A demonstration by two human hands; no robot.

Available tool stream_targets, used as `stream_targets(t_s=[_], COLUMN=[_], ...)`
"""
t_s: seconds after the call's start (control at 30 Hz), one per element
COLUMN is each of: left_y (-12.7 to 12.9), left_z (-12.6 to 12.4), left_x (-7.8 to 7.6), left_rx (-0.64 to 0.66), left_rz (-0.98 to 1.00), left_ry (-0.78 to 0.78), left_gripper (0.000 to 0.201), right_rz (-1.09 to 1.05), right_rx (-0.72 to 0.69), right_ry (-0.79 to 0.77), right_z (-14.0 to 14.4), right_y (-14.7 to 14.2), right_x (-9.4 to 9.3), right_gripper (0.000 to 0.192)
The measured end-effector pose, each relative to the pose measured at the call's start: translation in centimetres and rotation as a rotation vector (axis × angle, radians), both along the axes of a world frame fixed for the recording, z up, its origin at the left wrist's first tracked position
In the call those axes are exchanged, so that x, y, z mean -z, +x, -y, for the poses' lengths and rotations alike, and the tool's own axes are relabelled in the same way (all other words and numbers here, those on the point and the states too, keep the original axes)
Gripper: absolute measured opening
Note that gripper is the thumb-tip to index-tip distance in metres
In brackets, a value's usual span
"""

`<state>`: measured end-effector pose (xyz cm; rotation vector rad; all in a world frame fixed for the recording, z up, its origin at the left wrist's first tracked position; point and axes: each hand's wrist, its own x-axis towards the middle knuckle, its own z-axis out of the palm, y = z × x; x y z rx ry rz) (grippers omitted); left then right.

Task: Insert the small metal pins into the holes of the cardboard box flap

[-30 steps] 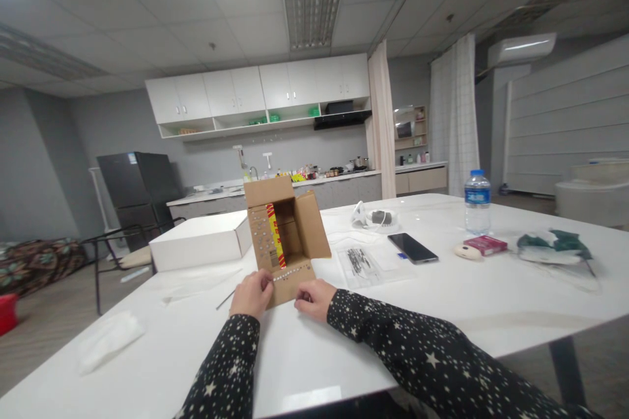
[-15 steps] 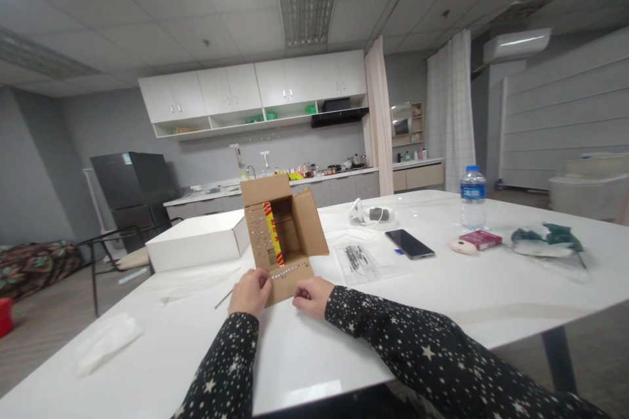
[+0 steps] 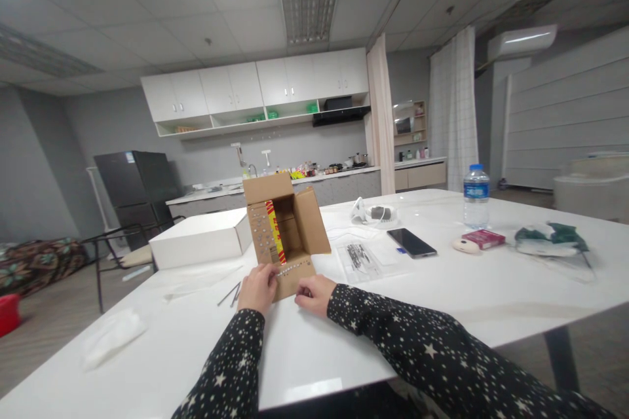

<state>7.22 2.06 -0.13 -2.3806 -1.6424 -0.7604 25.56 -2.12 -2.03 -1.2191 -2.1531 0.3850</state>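
An open cardboard box [image 3: 312, 222] with red-and-yellow tape stands on its side, and its front flap [image 3: 291, 287] lies toward me. Small pale dots run in a row across this flap, and more dot the upright panel. My left hand [image 3: 258, 287] rests at the flap's left edge, its fingers curled and pressed together by the row's end. At the right edge sits my right hand [image 3: 315, 293], fingers closed; whatever either hand holds is too small or hidden. Thin dark rods [image 3: 228, 294] lie left of my left hand.
A white box [image 3: 196, 245] stands to the left, with crumpled white plastic [image 3: 113, 337] nearer me. Rightward are a clear bag with dark pieces [image 3: 358, 258], a phone [image 3: 411, 243], a white corded device [image 3: 376, 213], a water bottle [image 3: 476, 196] and a small pink box [image 3: 484, 239].
My left hand has shifted slightly right along the flap, uncovering more of the dark rods. My right hand stays nearly in place. The whole view has moved a little.
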Motion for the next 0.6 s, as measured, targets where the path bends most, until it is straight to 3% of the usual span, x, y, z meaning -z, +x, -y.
stream_targets(t_s=[0.6], left_y=[0.63], left_z=[-0.04], left_x=[0.32], left_rx=[-0.005], left_rz=[-0.043], left_ry=[0.038], left_gripper=[0.028], right_rz=[-0.005], right_rx=[0.007], right_ry=[-0.001], right_z=[-0.15], right_y=[0.17], right_x=[0.32], right_gripper=[0.016])
